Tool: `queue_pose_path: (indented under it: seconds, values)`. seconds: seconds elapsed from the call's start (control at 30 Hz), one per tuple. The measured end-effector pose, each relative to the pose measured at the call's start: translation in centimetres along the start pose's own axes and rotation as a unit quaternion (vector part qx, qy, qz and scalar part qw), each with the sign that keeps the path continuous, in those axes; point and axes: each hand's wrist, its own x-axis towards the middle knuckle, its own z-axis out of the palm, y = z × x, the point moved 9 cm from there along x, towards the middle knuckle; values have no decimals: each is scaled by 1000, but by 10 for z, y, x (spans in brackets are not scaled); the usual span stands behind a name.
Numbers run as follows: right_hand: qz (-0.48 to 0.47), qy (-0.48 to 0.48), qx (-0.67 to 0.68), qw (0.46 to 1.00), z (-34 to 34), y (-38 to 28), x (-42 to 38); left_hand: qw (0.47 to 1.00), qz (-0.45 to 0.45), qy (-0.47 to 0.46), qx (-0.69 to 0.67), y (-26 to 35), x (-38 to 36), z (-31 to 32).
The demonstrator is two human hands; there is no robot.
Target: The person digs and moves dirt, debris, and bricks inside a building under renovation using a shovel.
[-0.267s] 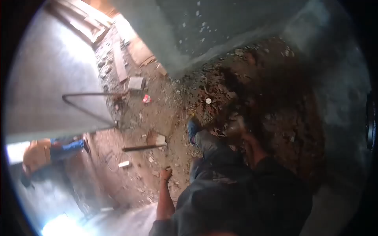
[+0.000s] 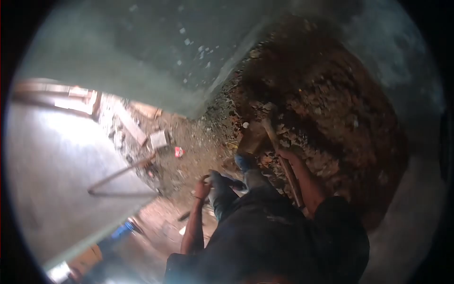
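Observation:
My right hand [image 2: 287,157] is wrapped round the wooden handle of a hoe [image 2: 289,177]. The handle slants from beside my right thigh up to the dug soil, and the hoe's broad, soil-brown blade [image 2: 253,140] lies just ahead of my blue shoe [image 2: 245,162]. Off to the left, my left hand [image 2: 202,188] hangs near my knee, fingers loosely bent and apart, holding nothing. Dark, loose soil [image 2: 326,123] spreads ahead and to the right of the hoe.
Grey walls [image 2: 142,57] border the dirt floor. A bent metal rod [image 2: 120,175], a pale block [image 2: 159,139], a plank [image 2: 130,124] and a red wrapper [image 2: 178,152] lie to the left. Another person in blue trousers [image 2: 123,230] is at lower left.
The view has swung toward the right, over the dug soil. My right hand and the hoe now show clearly in front of me; my left hand appears slightly higher, beside my leg.

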Motion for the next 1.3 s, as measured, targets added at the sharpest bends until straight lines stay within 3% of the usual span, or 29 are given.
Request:
queue_pose_path:
  seconds: [0.03, 0.07, 0.13, 0.2, 0.23, 0.27, 0.33, 0.37, 0.43, 0.57, 0.6, 0.63, 0.7, 0.77, 0.83, 0.9, 0.97, 1.03, 1.1, 1.13, 1.2, 1.27, 1.3]
  values:
    - [-69, 17, -2, 997, 10, 1, 31, 996, 71, -58, 0, 68, 8, 6]
    - [-56, 31, 33, 997, 21, 14, 36, 983, 133, -123, -5, 132, 2, 22]
    - [-16, 53, 35, 998, 58, 10, 51, 927, -30, -361, -101, 133, 8, 87]
    - [15, 66, 29, 997, 85, -12, 76, 833, -108, -514, -175, 138, -6, 120]
    - [24, 78, 53, 995, 95, -5, 93, 788, -135, -572, -183, 136, -16, 134]
    - [-38, 54, 51, 997, 114, -15, 100, 763, -148, -607, -165, 127, -26, 140]
    - [-58, 116, 145, 981, 111, -24, 98, 733, -160, -650, -124, 113, -33, 144]
    - [-73, 146, 189, 968, 111, -32, 90, 735, -158, -650, -110, 104, -33, 141]
    - [28, 131, 300, 945, 113, -25, 112, 762, -131, -628, -91, 95, -21, 136]
    - [-57, 132, 445, 884, 81, -36, 189, 867, -23, -498, 3, 79, 64, 179]
    - [-109, 131, 475, 863, 63, -32, 236, 881, -142, -435, 117, 48, 97, 193]
    - [-158, 131, 505, 839, 46, -25, 279, 881, -147, -434, 118, 56, 125, 211]
    - [-86, 138, 527, 834, -3, -61, 289, 897, -86, -416, 118, 78, 209, 258]
    - [-86, 196, 488, 846, -50, -62, 347, 937, 89, -310, 134, 65, 300, 311]
    - [-81, 234, 452, 857, -91, -42, 431, 781, 434, -361, 269, 77, 331, 369]
    - [-62, 238, 427, 870, -90, 5, 506, 812, 204, -507, 208, 6, 373, 399]
    - [-13, 217, 476, 852, -40, 63, 550, 900, -105, -422, 36, -28, 388, 375]
    - [25, 203, 518, 830, -1, 85, 551, 916, -70, -387, 87, -89, 395, 353]
    - [-12, 233, 542, 807, 29, 77, 505, 916, 3, -348, 200, -122, 383, 329]
    - [8, 234, 546, 804, 54, 105, 509, 910, -12, -359, 205, -138, 361, 317]
    - [103, 178, 543, 814, 98, 157, 526, 926, 81, -313, 195, -124, 336, 301]
    - [50, 330, 460, 823, 109, 137, 473, 919, -118, -375, -8, -169, 303, 279]
    - [71, 292, 468, 831, 137, 149, 471, 917, -97, -385, 35, -187, 290, 262]
